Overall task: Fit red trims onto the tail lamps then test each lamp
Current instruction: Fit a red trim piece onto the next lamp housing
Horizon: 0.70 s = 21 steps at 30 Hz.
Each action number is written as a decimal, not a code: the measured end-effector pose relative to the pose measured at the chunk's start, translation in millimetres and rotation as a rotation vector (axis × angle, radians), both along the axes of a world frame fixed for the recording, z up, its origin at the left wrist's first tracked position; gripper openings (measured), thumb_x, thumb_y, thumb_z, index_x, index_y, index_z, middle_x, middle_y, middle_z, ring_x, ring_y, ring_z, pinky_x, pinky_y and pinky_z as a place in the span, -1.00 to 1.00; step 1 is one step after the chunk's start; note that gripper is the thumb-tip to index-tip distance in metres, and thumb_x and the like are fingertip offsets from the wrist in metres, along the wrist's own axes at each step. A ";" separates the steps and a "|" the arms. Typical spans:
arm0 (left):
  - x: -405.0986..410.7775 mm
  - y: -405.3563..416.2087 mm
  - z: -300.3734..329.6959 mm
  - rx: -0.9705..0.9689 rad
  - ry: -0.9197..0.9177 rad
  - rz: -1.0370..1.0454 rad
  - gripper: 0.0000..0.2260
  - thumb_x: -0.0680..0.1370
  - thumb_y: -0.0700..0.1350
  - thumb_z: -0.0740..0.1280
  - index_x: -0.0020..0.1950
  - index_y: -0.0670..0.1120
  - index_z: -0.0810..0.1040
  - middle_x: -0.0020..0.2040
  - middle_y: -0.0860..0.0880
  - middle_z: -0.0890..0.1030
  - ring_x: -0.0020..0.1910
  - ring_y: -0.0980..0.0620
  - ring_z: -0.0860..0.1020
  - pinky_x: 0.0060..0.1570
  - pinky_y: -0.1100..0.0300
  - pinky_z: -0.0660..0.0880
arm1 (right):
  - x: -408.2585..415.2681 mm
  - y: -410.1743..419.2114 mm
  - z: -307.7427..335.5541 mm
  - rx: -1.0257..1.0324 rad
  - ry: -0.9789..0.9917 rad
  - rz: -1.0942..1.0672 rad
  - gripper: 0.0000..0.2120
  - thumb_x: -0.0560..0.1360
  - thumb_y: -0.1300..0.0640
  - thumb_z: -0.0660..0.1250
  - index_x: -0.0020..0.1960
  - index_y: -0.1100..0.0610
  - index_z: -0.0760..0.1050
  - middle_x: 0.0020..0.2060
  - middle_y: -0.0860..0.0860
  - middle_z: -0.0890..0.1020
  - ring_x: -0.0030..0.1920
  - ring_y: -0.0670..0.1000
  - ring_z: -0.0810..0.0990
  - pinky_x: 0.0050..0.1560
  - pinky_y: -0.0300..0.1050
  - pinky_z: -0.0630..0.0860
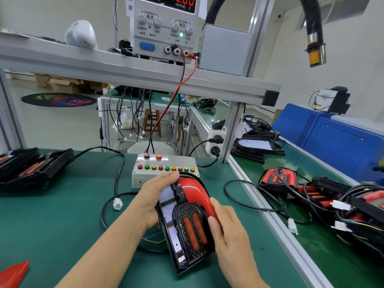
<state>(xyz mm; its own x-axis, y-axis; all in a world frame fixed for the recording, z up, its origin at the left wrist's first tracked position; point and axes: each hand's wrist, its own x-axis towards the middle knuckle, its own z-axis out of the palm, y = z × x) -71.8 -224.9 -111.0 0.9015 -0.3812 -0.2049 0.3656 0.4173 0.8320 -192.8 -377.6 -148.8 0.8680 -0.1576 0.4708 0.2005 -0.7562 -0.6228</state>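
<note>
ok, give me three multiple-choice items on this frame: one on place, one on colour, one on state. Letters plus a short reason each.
1. Where is the grey button box?
A. On the green mat behind the tail lamp
B. On the upper shelf
C. On the floor

2. What colour is the trim being fitted onto the tail lamp?
A. Blue
B. Red
C. White

3. What are the hands doing?
A. Both lie flat on the mat
B. Both are on the lamp
C. One turns a knob on the power supply

Answers
1. A: the box sits on the mat just beyond the lamp.
2. B: the curved piece over the lamp's top and right side is glossy red.
3. B: the left hand grips the lamp's left edge and the right hand pinches the trim at the right edge; the power supply is untouched.
</note>
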 end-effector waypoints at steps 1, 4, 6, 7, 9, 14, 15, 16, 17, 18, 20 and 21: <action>-0.8 -0.5 0.9 0.017 -0.005 -0.004 -0.73 0.30 -0.12 0.48 -0.03 -0.14 0.65 -0.08 -0.21 0.68 -0.26 -0.14 0.66 -0.30 0.02 0.62 | -0.4 0.8 0.5 0.007 0.004 0.009 -0.57 0.59 -0.04 0.08 0.44 -0.03 0.34 0.05 -0.21 0.46 0.07 -0.17 0.46 0.06 -0.34 0.38; -2.9 -1.5 1.8 0.054 -0.004 -0.013 -0.69 0.25 -0.14 0.49 -0.04 -0.18 0.66 -0.11 -0.25 0.68 -0.29 -0.15 0.67 -0.36 0.08 0.59 | -1.2 3.6 1.9 0.001 0.029 0.030 -0.55 0.59 -0.06 0.08 0.45 -0.04 0.31 0.08 -0.20 0.45 0.08 -0.21 0.45 0.06 -0.37 0.37; -2.9 -0.8 1.3 0.087 -0.009 -0.010 -0.66 0.23 -0.14 0.50 -0.03 -0.20 0.64 -0.13 -0.25 0.68 -0.31 -0.15 0.66 -0.37 0.08 0.59 | -1.5 4.2 1.2 -0.022 0.016 0.025 -0.58 0.61 -0.01 0.12 0.46 -0.02 0.32 0.09 -0.18 0.46 0.08 -0.22 0.45 0.06 -0.36 0.38; -2.5 -0.2 1.1 0.100 -0.012 -0.011 -0.65 0.22 -0.14 0.50 -0.03 -0.20 0.64 -0.14 -0.25 0.68 -0.31 -0.15 0.66 -0.37 0.08 0.59 | -1.8 4.2 1.0 -0.033 0.005 0.017 -0.59 0.62 0.02 0.15 0.46 -0.03 0.33 0.09 -0.17 0.46 0.07 -0.21 0.45 0.06 -0.35 0.38; -2.0 0.8 1.2 0.114 -0.018 -0.014 -0.66 0.21 -0.14 0.50 -0.05 -0.20 0.64 -0.14 -0.25 0.68 -0.32 -0.15 0.66 -0.37 0.07 0.59 | -2.2 2.5 0.0 -0.075 -0.013 -0.009 -0.61 0.62 0.04 0.19 0.45 -0.06 0.35 0.10 -0.17 0.44 0.07 -0.20 0.45 0.05 -0.29 0.40; -0.2 1.9 -1.5 0.120 -0.028 -0.013 -0.65 0.20 -0.15 0.50 -0.04 -0.20 0.65 -0.12 -0.26 0.68 -0.30 -0.16 0.67 -0.37 0.08 0.59 | -0.9 -3.2 2.1 -0.030 0.047 -0.040 -0.63 0.57 -0.01 0.30 0.36 -0.21 0.42 0.12 -0.25 0.33 0.12 -0.22 0.35 0.08 -0.45 0.26; 0.4 2.6 -2.3 0.120 -0.027 -0.011 -0.64 0.21 -0.15 0.50 -0.03 -0.20 0.65 -0.11 -0.26 0.68 -0.29 -0.16 0.67 -0.36 0.07 0.60 | -0.3 -3.5 3.9 0.050 0.075 -0.023 -0.63 0.55 0.00 0.33 0.32 -0.26 0.42 0.10 -0.27 0.35 0.16 -0.26 0.35 0.11 -0.49 0.24; 1.0 3.0 -2.8 0.120 -0.024 -0.012 -0.64 0.22 -0.15 0.49 -0.02 -0.20 0.64 -0.11 -0.26 0.68 -0.29 -0.17 0.66 -0.35 0.06 0.60 | 0.4 -4.0 5.8 0.127 0.102 -0.004 -0.63 0.53 0.01 0.36 0.26 -0.32 0.41 0.08 -0.28 0.38 0.17 -0.29 0.35 0.11 -0.51 0.23; 1.8 3.0 -3.2 0.119 -0.019 -0.016 -0.64 0.22 -0.15 0.49 -0.01 -0.20 0.64 -0.10 -0.27 0.67 -0.29 -0.17 0.66 -0.32 0.04 0.61 | 0.6 -5.1 7.8 0.201 0.129 0.014 -0.62 0.51 0.03 0.38 0.21 -0.35 0.41 0.09 -0.28 0.41 0.17 -0.30 0.38 0.11 -0.52 0.25; 2.4 3.0 -3.5 0.123 -0.012 -0.021 -0.63 0.23 -0.14 0.49 0.01 -0.21 0.63 -0.08 -0.28 0.67 -0.27 -0.18 0.65 -0.26 0.01 0.61 | 0.8 -6.9 9.2 0.283 0.163 0.036 -0.61 0.50 0.05 0.40 0.19 -0.35 0.41 0.10 -0.27 0.44 0.17 -0.32 0.40 0.10 -0.52 0.27; 3.2 3.5 -3.8 0.133 0.008 -0.023 -0.59 0.24 -0.13 0.49 0.05 -0.22 0.62 -0.03 -0.30 0.65 -0.23 -0.20 0.64 -0.11 -0.05 0.60 | 0.5 -11.7 11.3 0.448 0.262 0.080 -0.57 0.49 0.04 0.43 0.24 -0.31 0.38 0.13 -0.27 0.49 0.14 -0.38 0.45 0.08 -0.50 0.33; 3.4 4.1 -4.1 0.132 0.017 -0.021 -0.58 0.24 -0.13 0.48 0.07 -0.23 0.61 -0.01 -0.31 0.65 -0.21 -0.20 0.63 -0.06 -0.07 0.58 | 0.1 -14.2 11.9 0.516 0.324 0.096 -0.54 0.48 0.01 0.44 0.28 -0.29 0.35 0.14 -0.29 0.49 0.13 -0.40 0.46 0.09 -0.48 0.35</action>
